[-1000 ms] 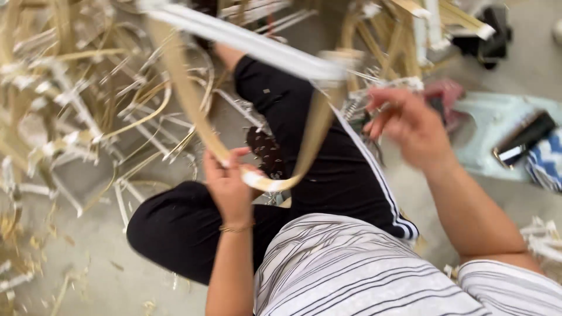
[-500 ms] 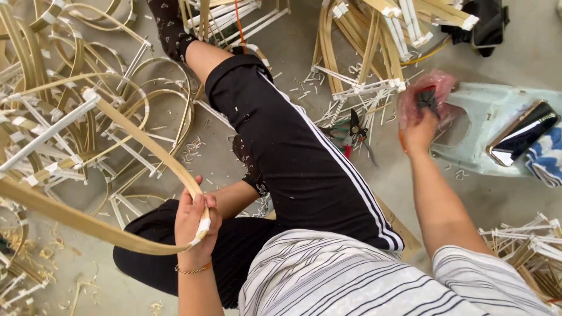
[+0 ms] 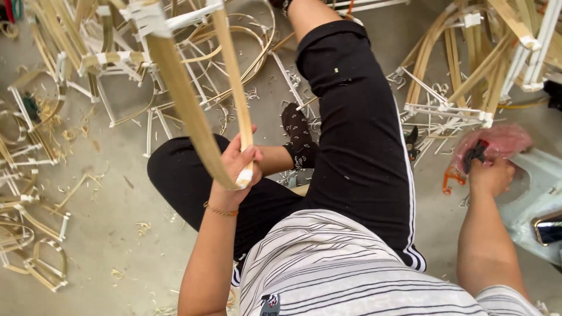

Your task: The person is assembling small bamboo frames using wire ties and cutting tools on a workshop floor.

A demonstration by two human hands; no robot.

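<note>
I sit on the floor in black trousers and a striped shirt. My left hand [image 3: 235, 169] grips the lower end of a bent bamboo strip frame [image 3: 193, 111], whose two flat strips rise up and left toward a white taped joint [image 3: 153, 17]. My right hand [image 3: 490, 174] reaches to the right into a pink plastic bag [image 3: 497, 140] and is closed around a small dark tool [image 3: 475, 153] in it. An orange-handled tool [image 3: 449, 178] lies on the floor just left of that hand.
Heaps of bent bamboo frames with white taped joints lie to the left [image 3: 52, 93] and at the upper right [image 3: 468, 76]. Shavings litter the grey floor [image 3: 117, 234]. A pale green tray [image 3: 538, 199] with a shiny dark object [image 3: 547, 228] sits at the right.
My left hand has swung the bamboo frame from lying low across my lap to standing upright. My right hand has dropped lower, still in the pink bag. The view has tilted.
</note>
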